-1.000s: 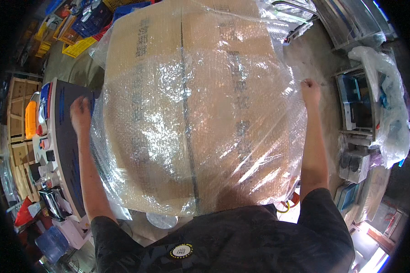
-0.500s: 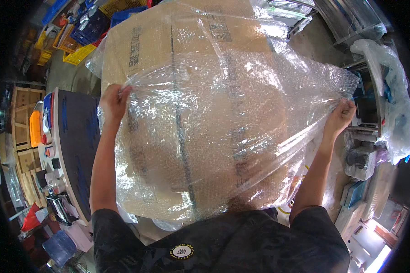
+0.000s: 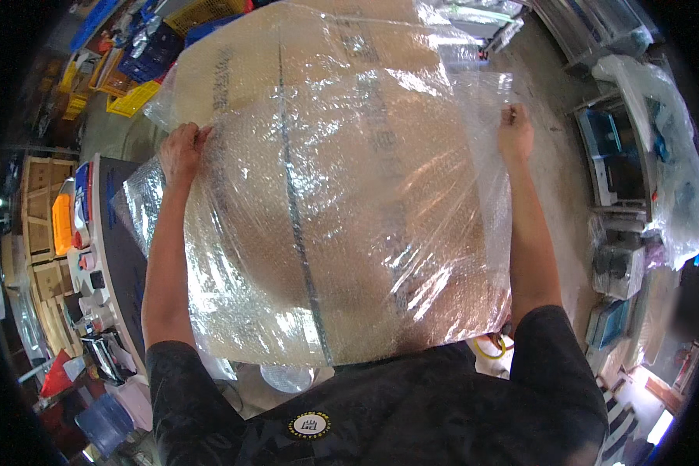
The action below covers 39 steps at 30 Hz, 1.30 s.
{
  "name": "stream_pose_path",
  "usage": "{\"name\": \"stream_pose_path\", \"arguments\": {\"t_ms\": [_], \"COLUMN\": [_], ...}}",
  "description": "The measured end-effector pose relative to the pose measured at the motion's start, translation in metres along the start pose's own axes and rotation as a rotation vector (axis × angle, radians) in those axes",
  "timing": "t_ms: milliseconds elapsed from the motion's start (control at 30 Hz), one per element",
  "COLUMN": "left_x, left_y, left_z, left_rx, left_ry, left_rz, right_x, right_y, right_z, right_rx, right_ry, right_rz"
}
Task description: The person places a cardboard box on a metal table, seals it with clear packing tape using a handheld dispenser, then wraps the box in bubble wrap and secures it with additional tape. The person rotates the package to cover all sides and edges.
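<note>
A large cardboard box (image 3: 245, 48) fills the middle of the view. Clear bubble wrap (image 3: 349, 202) lies over its top, glossy and creased, with dark printed lines of the carton showing through. My left hand (image 3: 182, 153) pinches the wrap near the box's left side, where a loose flap spreads outward below the wrist. Near the upper right edge, my right hand (image 3: 515, 133) has its fingers closed on the wrap's border, which hangs a little past the carton. The box's sides are mostly hidden.
A dark-topped table (image 3: 120, 233) stands at the left, with tools and small items beside it. Yellow crates (image 3: 132, 99) and blue crates are stacked at the far left. Shelving with a plastic-covered load (image 3: 668, 155) runs along the right, beyond a strip of floor (image 3: 563, 171).
My right hand has come inward and farther away, drawing the wrap's right edge over the box. My left hand moved slightly up and left, and a flap now sticks out on that side.
</note>
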<state>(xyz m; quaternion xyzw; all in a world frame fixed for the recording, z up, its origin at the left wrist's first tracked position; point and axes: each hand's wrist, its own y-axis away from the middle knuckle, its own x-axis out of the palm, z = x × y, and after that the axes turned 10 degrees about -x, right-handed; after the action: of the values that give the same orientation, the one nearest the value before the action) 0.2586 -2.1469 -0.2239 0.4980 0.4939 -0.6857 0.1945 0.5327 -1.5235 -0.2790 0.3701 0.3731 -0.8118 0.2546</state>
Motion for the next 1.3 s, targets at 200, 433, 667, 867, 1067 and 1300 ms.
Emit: {"name": "stream_pose_path", "arguments": {"t_ms": [200,433,667,867,1067,1300], "left_x": [0.0,-0.047,-0.001,0.006,0.005,-0.006], "left_y": [0.002,0.03,0.065,0.046,0.041,-0.001], "left_z": [-0.002,-0.108,-0.153,-0.135,-0.132,-0.142], "left_rx": [-0.002,-0.089,-0.08,-0.028,-0.018,-0.103], "left_ry": [-0.284,0.33,0.356,0.362,0.366,0.278], "left_rz": [0.149,0.082,0.325,0.345,0.396,0.645], "right_x": [0.002,-0.19,-0.228,-0.217,-0.199,-0.204], "right_y": [0.002,0.165,0.444,0.392,0.42,0.418], "right_z": [-0.006,-0.101,-0.021,-0.095,-0.082,-0.024], "right_rx": [0.007,0.063,0.639,0.108,0.535,0.393], "right_ry": [-0.099,-0.37,-0.594,-0.423,-1.085,-0.493], "right_rz": [0.2,0.085,0.303,0.332,0.02,-0.027]}}
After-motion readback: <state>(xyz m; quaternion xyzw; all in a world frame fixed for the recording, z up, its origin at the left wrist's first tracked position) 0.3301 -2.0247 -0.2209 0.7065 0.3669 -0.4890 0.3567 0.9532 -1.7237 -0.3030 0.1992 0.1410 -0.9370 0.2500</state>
